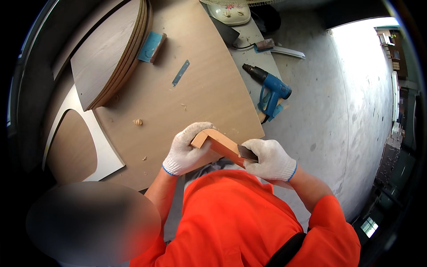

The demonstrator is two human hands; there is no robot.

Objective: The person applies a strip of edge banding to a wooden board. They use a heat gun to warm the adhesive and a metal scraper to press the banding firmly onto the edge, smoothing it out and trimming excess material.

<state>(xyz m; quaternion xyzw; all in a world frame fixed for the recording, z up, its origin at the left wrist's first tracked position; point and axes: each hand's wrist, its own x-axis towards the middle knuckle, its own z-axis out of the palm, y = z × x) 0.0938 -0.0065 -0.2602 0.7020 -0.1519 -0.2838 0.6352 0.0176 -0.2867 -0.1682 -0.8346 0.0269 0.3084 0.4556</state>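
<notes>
My left hand (186, 151), in a white knit glove, grips the near end of a small angled wooden piece (218, 141) held against my chest, just past the front edge of the workbench. My right hand (269, 159), also gloved, pinches a thin dark flat blade (247, 153) and presses it against the right end of the wooden piece. The piece is light brown with a bent, L-like shape. My orange sleeves fill the lower part of the view.
The brown workbench top (195, 89) carries a stack of rounded panels (111, 53), a blue sanding block (151, 46), a flat metal strip (180, 72) and wood shavings. A blue heat gun (270, 91) lies at the bench's right edge. Grey concrete floor (347, 115) spreads right.
</notes>
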